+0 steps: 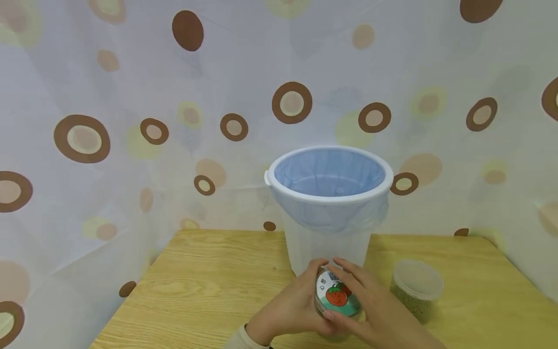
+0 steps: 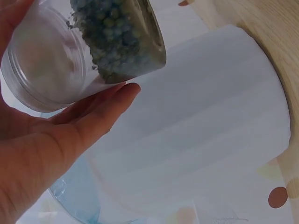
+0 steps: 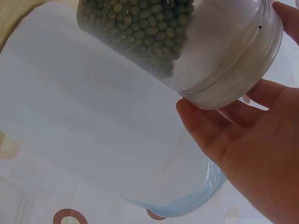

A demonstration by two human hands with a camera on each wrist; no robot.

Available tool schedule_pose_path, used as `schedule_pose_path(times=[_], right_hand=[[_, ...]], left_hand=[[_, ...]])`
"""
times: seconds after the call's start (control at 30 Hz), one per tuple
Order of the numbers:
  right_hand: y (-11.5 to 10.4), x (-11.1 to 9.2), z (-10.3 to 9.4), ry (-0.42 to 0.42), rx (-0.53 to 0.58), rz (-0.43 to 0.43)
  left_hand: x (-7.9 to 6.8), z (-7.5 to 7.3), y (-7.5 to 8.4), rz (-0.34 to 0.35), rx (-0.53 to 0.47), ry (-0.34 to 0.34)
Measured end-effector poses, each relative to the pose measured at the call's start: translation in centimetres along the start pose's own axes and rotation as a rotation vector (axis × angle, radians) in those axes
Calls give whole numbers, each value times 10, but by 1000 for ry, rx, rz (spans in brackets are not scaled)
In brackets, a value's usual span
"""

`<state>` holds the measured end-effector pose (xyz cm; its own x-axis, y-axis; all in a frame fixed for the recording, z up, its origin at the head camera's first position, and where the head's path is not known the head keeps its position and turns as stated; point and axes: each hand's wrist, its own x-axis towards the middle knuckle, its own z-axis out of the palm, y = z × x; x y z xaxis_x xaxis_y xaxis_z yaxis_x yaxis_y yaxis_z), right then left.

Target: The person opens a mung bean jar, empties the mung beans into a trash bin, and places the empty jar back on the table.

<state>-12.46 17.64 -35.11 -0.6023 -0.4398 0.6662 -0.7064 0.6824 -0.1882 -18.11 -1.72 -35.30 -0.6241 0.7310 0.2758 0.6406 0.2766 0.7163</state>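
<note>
A clear plastic jar (image 1: 321, 303) is held between both hands, just in front of a white bin (image 1: 324, 242). Its top carries a sticker (image 1: 337, 295) with a red tomato on white and green. The left hand (image 1: 289, 305) grips the jar from the left side. From the right, the right hand (image 1: 381, 310) holds the rim of the lid (image 3: 252, 70) with thumb and fingers. Mung beans (image 3: 145, 23) fill the lower part of the jar in the right wrist view. The left wrist view shows the fingers along the jar's side.
A second lidded tub (image 1: 417, 281) with green contents stands to the right on the wooden table (image 1: 196, 286). The bin has a blue liner (image 1: 331, 169) folded over its rim. Behind the table hangs a white sheet (image 1: 244, 58) with brown circles.
</note>
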Motion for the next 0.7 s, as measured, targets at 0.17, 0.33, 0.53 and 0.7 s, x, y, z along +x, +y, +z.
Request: schedule_pose_path(times=[0.17,0.33,0.53,0.7], right_hand=[[-1,1,-1,34,-27,35],[-1,3,-1,69,-62,67],[-3,4,-1,91,-102,111],[-4,5,-1,97,-117,125]], left_hand=[[0,4,2,-33,-37,46],[1,7,5,-54,-29,94],[1,12,8,-103,-22,148],[3,16,7,-92,-73,184]])
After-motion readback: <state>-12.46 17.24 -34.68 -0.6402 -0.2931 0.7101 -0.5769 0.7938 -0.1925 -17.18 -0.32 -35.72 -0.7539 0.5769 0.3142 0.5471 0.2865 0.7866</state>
